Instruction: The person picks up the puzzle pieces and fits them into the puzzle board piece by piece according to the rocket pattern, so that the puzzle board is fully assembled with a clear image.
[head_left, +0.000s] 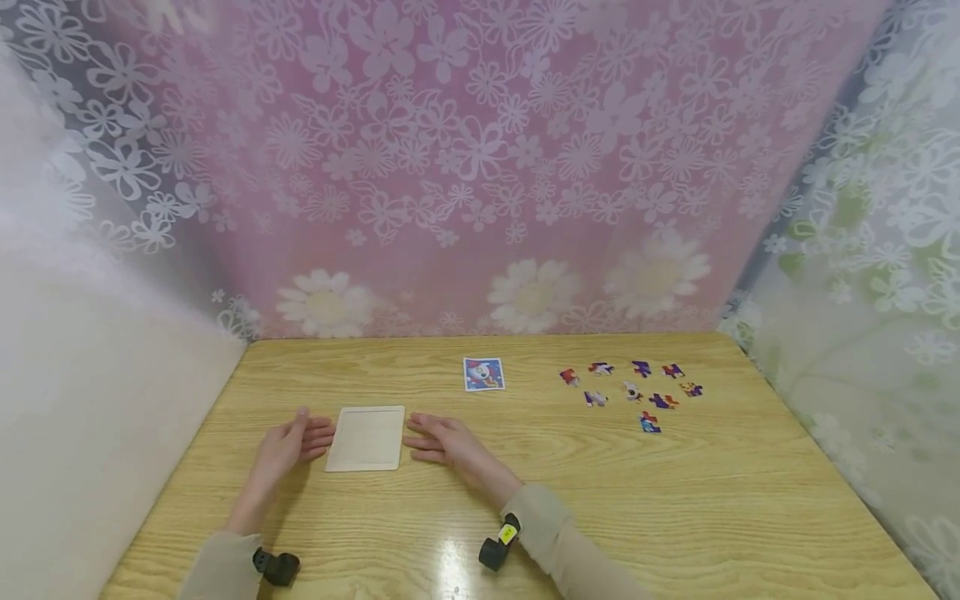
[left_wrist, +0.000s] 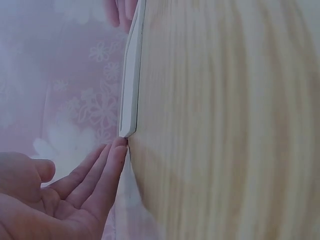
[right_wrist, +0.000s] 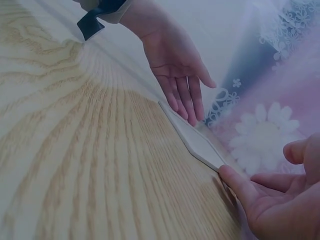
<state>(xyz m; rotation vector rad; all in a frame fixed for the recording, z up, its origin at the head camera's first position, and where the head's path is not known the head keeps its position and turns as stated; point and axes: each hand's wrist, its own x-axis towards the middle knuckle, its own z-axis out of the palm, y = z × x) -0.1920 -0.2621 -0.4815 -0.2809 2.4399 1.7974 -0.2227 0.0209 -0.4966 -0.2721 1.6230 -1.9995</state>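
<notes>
A pale square puzzle tray (head_left: 366, 438) with a raised rim lies flat on the wooden table. My left hand (head_left: 283, 446) is at its left side, fingers extended and fingertips right at the edge, thumb raised. On the opposite side my right hand (head_left: 453, 446) has its fingers stretched toward the tray's right edge. In the left wrist view, the left hand (left_wrist: 75, 200) has its fingertips at the tray's corner (left_wrist: 131, 95). The right wrist view has the right hand (right_wrist: 285, 200) with a fingertip at the tray's near end (right_wrist: 197, 145). Neither hand grips anything.
Behind the tray, right of its middle, lies a small picture card (head_left: 483, 374) with a white cartoon animal on blue. Several loose jigsaw pieces (head_left: 632, 392) are spread at the back right of the table (head_left: 675, 517). A flowered pink curtain (head_left: 480, 167) hangs along the back edge.
</notes>
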